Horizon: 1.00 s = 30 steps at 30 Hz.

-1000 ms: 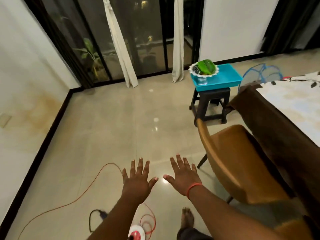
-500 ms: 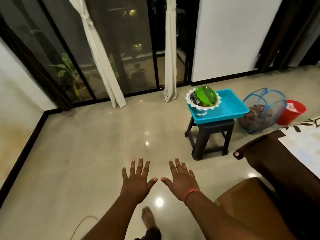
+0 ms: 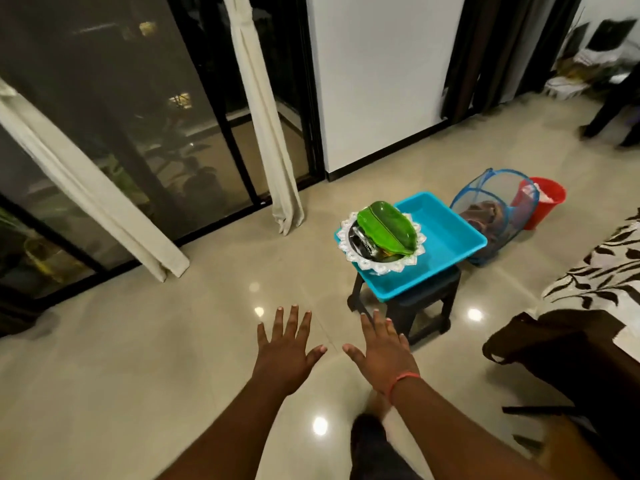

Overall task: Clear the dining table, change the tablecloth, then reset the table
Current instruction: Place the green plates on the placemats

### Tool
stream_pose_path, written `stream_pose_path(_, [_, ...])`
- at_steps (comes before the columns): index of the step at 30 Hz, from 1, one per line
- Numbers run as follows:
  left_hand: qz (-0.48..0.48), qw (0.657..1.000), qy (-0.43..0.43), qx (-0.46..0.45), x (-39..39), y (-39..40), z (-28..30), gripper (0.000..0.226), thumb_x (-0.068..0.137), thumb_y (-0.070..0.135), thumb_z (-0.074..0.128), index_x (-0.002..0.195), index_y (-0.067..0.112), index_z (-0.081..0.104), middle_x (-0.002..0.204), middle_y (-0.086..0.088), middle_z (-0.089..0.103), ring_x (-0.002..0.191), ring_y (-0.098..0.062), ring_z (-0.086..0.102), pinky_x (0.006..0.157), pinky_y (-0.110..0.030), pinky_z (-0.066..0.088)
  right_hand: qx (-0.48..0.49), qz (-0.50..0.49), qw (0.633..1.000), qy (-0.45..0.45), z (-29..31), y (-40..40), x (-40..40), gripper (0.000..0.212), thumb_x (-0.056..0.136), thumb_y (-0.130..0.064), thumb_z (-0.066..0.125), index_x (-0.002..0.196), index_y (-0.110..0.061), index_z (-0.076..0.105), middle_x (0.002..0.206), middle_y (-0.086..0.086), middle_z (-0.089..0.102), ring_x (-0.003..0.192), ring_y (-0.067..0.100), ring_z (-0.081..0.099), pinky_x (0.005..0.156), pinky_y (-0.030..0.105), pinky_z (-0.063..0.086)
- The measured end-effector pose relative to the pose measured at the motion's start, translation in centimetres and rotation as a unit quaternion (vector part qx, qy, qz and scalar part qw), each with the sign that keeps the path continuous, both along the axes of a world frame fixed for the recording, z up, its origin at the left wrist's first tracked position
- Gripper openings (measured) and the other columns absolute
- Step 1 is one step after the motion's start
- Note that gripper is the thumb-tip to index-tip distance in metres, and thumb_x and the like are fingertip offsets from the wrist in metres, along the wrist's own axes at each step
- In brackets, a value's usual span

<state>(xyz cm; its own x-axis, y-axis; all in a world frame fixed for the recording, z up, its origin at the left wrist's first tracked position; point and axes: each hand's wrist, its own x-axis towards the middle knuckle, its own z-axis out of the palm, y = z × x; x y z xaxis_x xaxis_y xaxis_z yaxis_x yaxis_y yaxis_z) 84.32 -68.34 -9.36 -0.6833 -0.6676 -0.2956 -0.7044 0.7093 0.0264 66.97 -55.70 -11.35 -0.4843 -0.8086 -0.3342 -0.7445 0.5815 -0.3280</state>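
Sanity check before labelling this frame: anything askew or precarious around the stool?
Yes. The turquoise tray overhangs the small black stool on several sides. The scalloped white plate with the green leaf-shaped dish sits on the tray's near-left corner, poking past its rim. Both hands are empty, fingers spread.

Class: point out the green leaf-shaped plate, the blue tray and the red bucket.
green leaf-shaped plate (image 3: pixel 383 226): head view, middle of its top.
blue tray (image 3: pixel 446 237): head view, bare floor inside.
red bucket (image 3: pixel 547 202): head view, outer wall.
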Motion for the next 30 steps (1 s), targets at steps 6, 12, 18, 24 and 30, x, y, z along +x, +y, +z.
stream_pose_path(6, [-0.019, 1.0, -0.024, 0.001, -9.4, -11.1, -1.9, 0.102, 0.069, 0.08, -0.029, 0.156, 0.031, -0.013, 0.165, 0.001, -0.018, 0.152, -0.028, -0.018, 0.117, -0.061, -0.001, 0.06, 0.003, 0.998, -0.018, -3.8, -10.4, -10.9, 0.081, 0.095, -0.068, 0.024, 0.158, -0.021, 0.005, 0.166, 0.006, 0.0, 0.152, 0.031, 0.004, 0.121, 0.05, 0.015])
stream_pose_path(12, [-0.047, 0.997, -0.056, 0.026, -20.1, -19.9, -2.2, 0.095, 0.074, 0.077, -0.018, 0.156, 0.03, -0.013, 0.165, 0.002, -0.019, 0.152, -0.027, -0.018, 0.118, -0.06, -0.002, 0.089, 0.011, 0.994, -0.059, -6.0, -19.6, -20.5, 0.074, 0.101, -0.057, 0.032, 0.157, -0.012, 0.014, 0.164, 0.01, 0.012, 0.151, 0.03, 0.012, 0.121, 0.043, 0.02])
stream_pose_path(18, [-0.124, 0.984, -0.118, 0.057, -27.2, -27.7, -4.4, 0.086, 0.085, 0.077, -0.006, 0.157, 0.029, -0.01, 0.166, 0.001, -0.015, 0.152, -0.026, -0.016, 0.119, -0.059, -0.001, 0.122, -0.031, 0.985, -0.121, -9.6, -24.8, -23.3, 0.058, 0.103, -0.041, 0.038, 0.148, -0.006, 0.031, 0.152, 0.019, 0.034, 0.14, 0.035, 0.034, 0.115, 0.043, 0.031])
stream_pose_path(24, [-0.284, 0.938, -0.18, 0.082, -34.4, -35.6, -7.0, 0.075, 0.098, 0.066, 0.018, 0.159, 0.027, -0.002, 0.167, 0.0, -0.007, 0.153, -0.026, -0.009, 0.12, -0.06, 0.003, 0.152, -0.171, 0.967, -0.111, -12.0, -27.1, -24.1, 0.046, 0.101, -0.03, 0.038, 0.14, -0.006, 0.041, 0.14, 0.018, 0.047, 0.131, 0.035, 0.043, 0.108, 0.042, 0.038])
stream_pose_path(30, [-0.434, 0.881, -0.18, 0.06, -41.1, -39.8, -8.5, 0.072, 0.1, 0.061, 0.025, 0.159, 0.024, 0.006, 0.168, -0.002, -0.001, 0.154, -0.027, -0.001, 0.12, -0.059, 0.006, 0.174, -0.288, 0.941, -0.041, -12.7, -30.0, -22.9, 0.045, 0.096, -0.021, 0.04, 0.137, -0.008, 0.05, 0.134, 0.017, 0.056, 0.127, 0.036, 0.048, 0.111, 0.046, 0.034])
